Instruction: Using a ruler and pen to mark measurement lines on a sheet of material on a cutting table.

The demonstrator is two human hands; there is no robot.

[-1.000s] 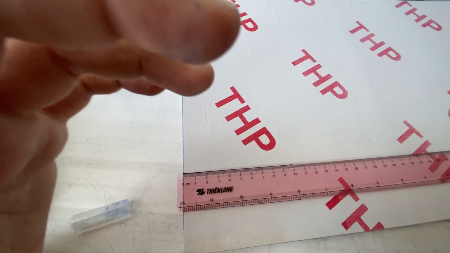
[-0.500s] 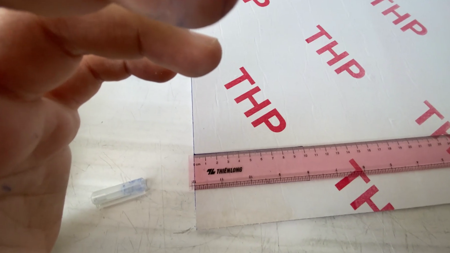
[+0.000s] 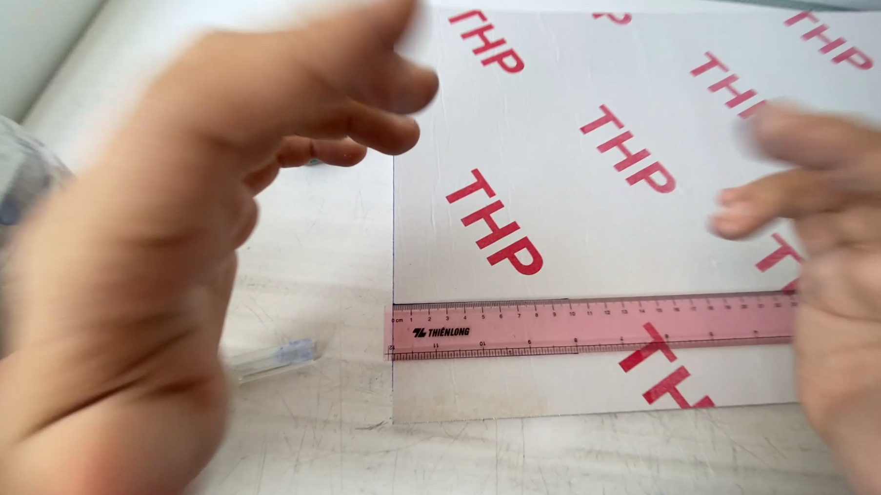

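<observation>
Scuffed white surface (image 3: 589,467), scratched all over, pale wall at far left. On it lies a white board (image 3: 578,233) with repeated red lettering, and a pink see-through ruler (image 3: 594,326) rests across the board near its lower edge, roughly parallel to that edge, its left end about flush with the board's left side.

Our left hand (image 3: 166,267) hangs blurred above the surface left of the board, fingers loosely curled, holding nothing we can see. Our right hand (image 3: 840,261) is at the right, fingers partly spread and empty, over the board and the ruler's right end; we can't tell if it touches either. A clear pen (image 3: 276,359) with a bluish tip lies on the surface just left of the board, below the left hand.

Risks as we judge them:
- Nothing visibly pins the ruler. A brush from either hand could skew it off parallel, and any line taken from it would run crooked.
- The board sits loose on a smooth surface, so a sideways push on it could carry the ruler along too.
- The pen sits close under the left hand; a careless drop of the wrist could roll it away.
- Both hands are motion-blurred, so contact would likely land hard.
</observation>
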